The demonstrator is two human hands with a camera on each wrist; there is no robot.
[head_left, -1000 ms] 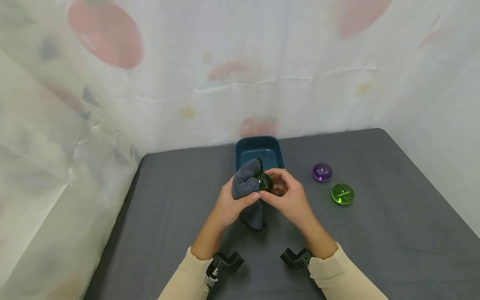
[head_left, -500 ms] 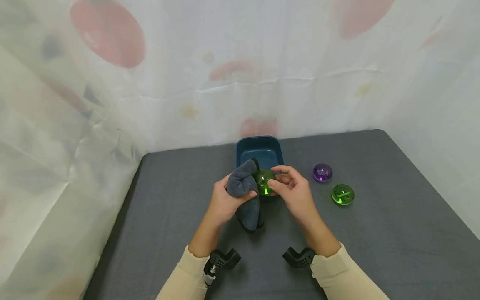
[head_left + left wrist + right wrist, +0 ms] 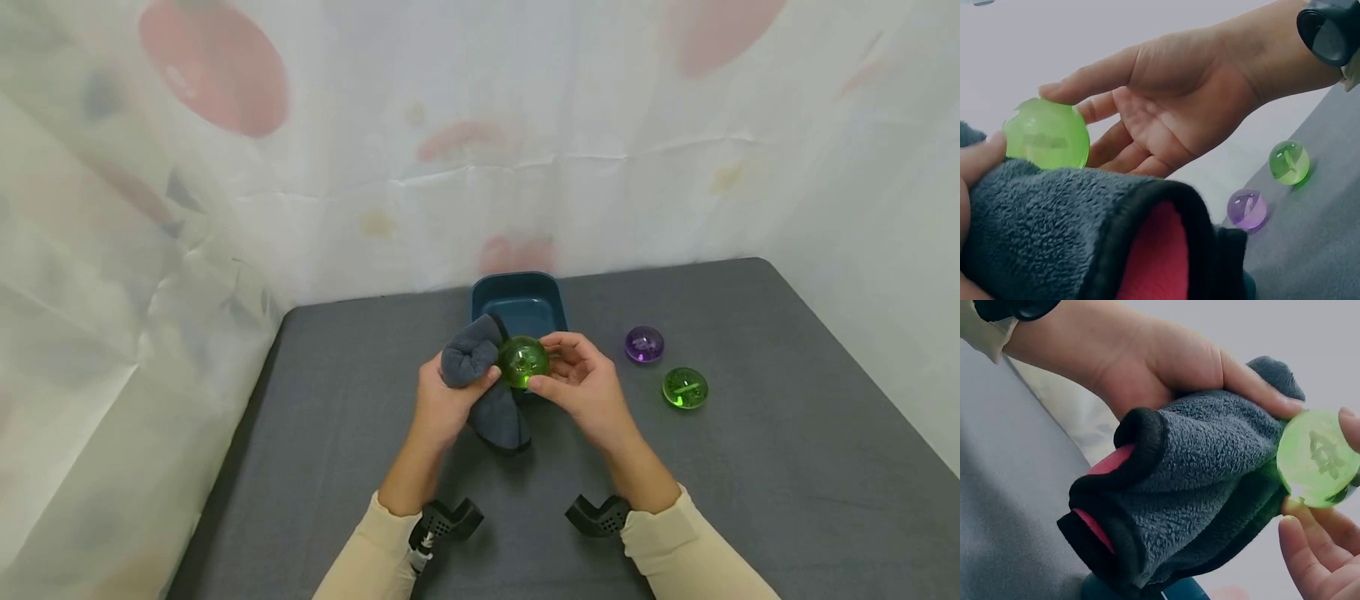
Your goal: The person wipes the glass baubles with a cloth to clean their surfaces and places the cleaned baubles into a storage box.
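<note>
Hand (image 3: 581, 387) pinches green ball (image 3: 522, 362) before blue tub (image 3: 517, 302).

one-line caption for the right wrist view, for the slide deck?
Left hand grips a grey fleece cloth with red lining against a translucent green ball pinched by right-hand fingertips.

Cream long sleeves (image 3: 375, 558), bare hands, a black camera mount (image 3: 448, 523) strapped at each wrist
</note>
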